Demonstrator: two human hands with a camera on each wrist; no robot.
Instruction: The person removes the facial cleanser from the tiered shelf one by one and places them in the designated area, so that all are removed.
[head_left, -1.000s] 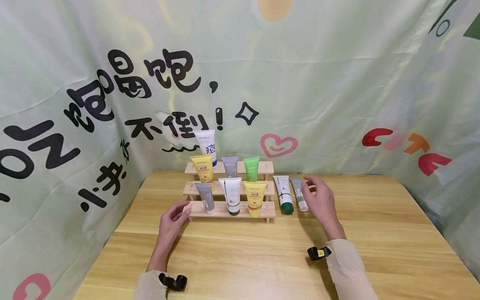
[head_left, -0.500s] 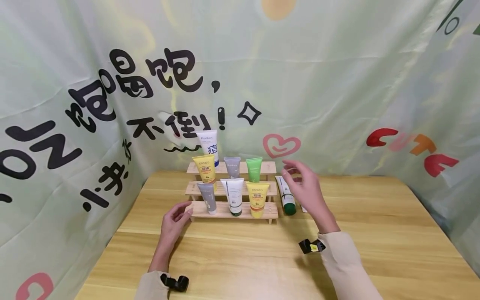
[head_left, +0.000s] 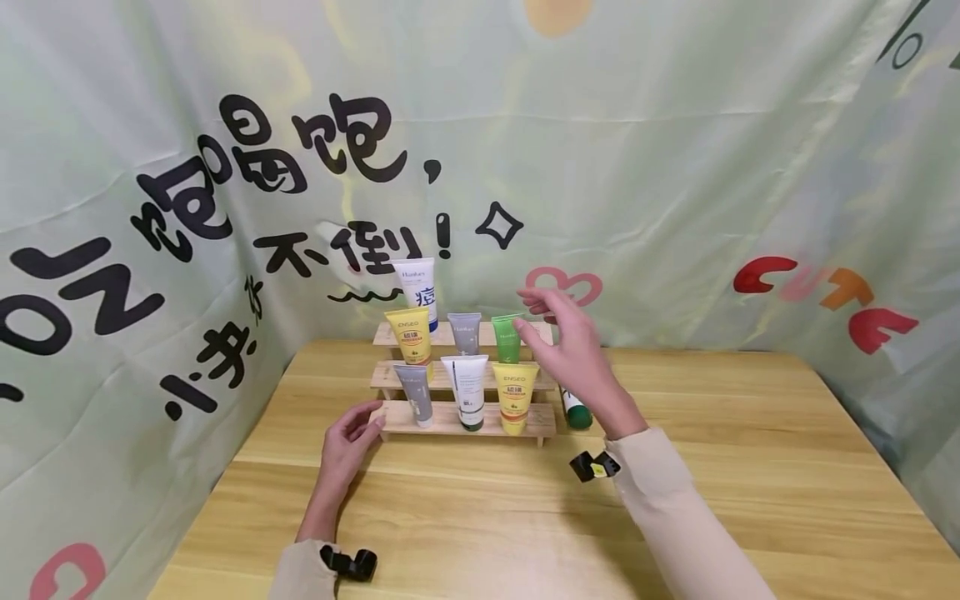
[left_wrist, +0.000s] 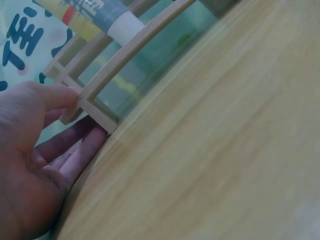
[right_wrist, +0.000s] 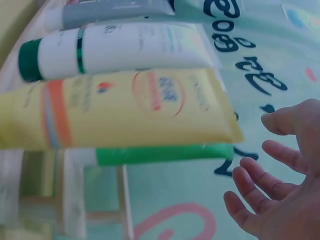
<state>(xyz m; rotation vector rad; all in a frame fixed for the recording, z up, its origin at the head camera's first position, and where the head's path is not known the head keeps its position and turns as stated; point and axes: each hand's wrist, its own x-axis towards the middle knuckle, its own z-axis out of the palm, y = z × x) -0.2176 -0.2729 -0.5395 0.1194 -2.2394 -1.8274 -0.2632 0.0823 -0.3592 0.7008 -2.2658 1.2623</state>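
My left hand (head_left: 348, 446) grips the left end of the lowest step of a three-step wooden display rack (head_left: 442, 419); in the left wrist view the thumb lies on the corner while other fingers reach behind the leg. Over the rack's right side hovers my right hand (head_left: 573, 354), fingers loosely spread and holding nothing. Nearest to it in the head view is a green squeeze tube (head_left: 506, 342) standing on the rack. The right wrist view has a yellow tube (right_wrist: 150, 107) and a white tube with a green cap (right_wrist: 140, 47), both apart from the fingers.
Upright on the rack stand a tall white-and-blue tube (head_left: 417, 287), another yellow tube (head_left: 408, 337), and grey tubes, one at front left (head_left: 415, 396). A green-capped white tube (head_left: 577, 412) lies right of the rack, partly hidden by my right arm. A printed curtain (head_left: 675, 208) hangs behind.
My right hand has moved left and up, from beside the grey tube lying on the table to over the rack's right side. The left hand keeps its place on the rack.
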